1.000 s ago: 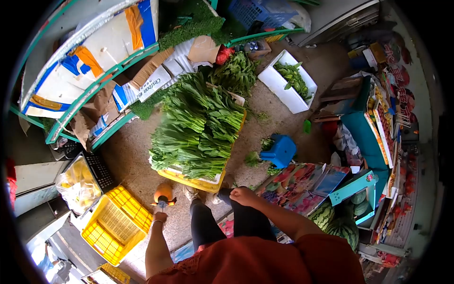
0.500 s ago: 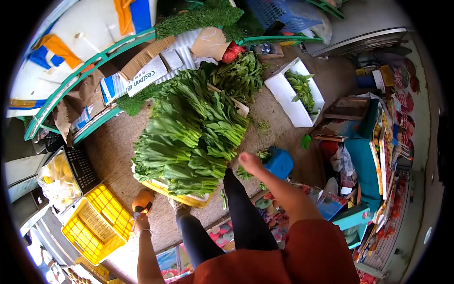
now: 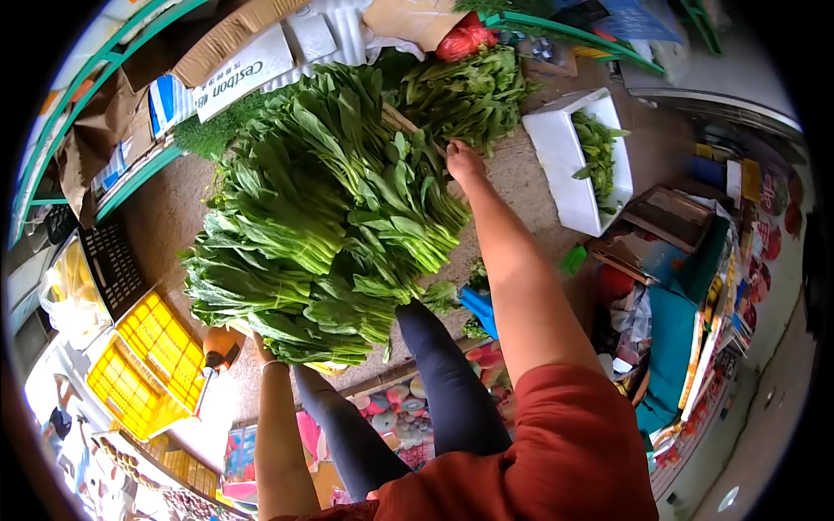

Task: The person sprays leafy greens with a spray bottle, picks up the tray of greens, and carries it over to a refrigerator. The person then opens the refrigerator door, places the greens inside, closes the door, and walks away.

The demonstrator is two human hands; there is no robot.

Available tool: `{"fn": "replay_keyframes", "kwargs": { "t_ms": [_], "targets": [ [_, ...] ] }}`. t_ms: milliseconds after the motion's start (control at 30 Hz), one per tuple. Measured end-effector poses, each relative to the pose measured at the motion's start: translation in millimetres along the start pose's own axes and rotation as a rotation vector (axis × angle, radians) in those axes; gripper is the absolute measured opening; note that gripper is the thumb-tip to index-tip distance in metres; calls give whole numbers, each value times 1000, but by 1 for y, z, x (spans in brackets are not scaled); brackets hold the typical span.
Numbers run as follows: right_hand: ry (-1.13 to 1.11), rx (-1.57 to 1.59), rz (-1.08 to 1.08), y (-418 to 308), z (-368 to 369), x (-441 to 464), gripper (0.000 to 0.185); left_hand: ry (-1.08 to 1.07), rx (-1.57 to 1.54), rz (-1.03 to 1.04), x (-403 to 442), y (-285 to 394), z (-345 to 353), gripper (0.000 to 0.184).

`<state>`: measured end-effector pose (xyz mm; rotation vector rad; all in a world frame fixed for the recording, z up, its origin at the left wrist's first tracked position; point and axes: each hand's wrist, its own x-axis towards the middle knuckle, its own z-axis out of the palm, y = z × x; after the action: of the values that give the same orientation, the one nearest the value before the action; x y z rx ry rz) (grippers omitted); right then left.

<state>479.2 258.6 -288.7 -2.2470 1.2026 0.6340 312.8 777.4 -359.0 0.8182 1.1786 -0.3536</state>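
Observation:
A large heap of leafy green vegetables [image 3: 295, 208], laid in bundles with stalks toward me, rests on a tray with a yellow edge [image 3: 334, 369] showing beneath. At the heap's far right corner, my right hand [image 3: 466, 162] is closed at the tray's pale edge [image 3: 404, 120]; its fingers are partly hidden. My left hand [image 3: 264, 349] is at the heap's near left corner, by the tray edge, and the leaves hide its fingers. Just left of it is an orange, bottle-like container [image 3: 223, 348] with a dark patch.
Looser greens [image 3: 473, 91] lie beyond my right hand. A white foam box [image 3: 556, 165] with greens stands to the right. On the left are a yellow crate [image 3: 148, 365] and a black crate [image 3: 113, 260]. A blue container [image 3: 478, 310] is near my right leg.
My left hand has left the orange container and moved right to the heap's near corner. My right hand has reached forward to the far right corner. The view has shifted.

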Motion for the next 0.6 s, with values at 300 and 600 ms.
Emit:
{"fn": "replay_keyframes", "kwargs": {
  "t_ms": [300, 600],
  "targets": [
    [-179, -71, -286, 13, 25, 46, 39, -260, -91, -44, 19, 1, 4, 58],
    [-170, -169, -401, -7, 13, 19, 46, -231, -83, 0, 30, 2, -3, 57]
  ]
}}
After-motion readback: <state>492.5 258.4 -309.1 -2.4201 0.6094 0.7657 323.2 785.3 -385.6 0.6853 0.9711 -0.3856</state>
